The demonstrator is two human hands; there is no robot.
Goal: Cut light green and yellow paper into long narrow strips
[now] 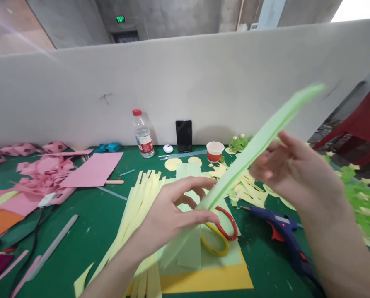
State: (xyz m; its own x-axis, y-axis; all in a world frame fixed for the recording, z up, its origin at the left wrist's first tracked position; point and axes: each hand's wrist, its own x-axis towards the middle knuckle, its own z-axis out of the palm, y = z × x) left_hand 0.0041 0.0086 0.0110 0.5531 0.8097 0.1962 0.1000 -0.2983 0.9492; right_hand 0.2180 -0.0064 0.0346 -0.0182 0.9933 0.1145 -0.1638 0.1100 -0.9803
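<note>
A folded light green paper sheet (250, 155) rises at a slant across the middle of the view, its far end blurred. My left hand (172, 211) grips its lower part between thumb and fingers. Close beside the upper part is my right hand (292, 169), fingers loosely curled and apart from the thumb; the paper partly covers the fingertips, and I cannot tell whether they touch it. Below the left hand, scissors with red and yellow handles (216, 248) lie on stacked pale green sheets (189, 258), over a yellow-orange sheet (209, 283).
Pale yellow strips (141, 215) lie left of the stack. A blue glue gun (281, 223) rests at right, near green star-topped paper pieces (365, 203). Behind stand a water bottle (143, 136), a phone (184, 135) and a paper cup (215, 152). Pink paper (94, 169) covers the left side.
</note>
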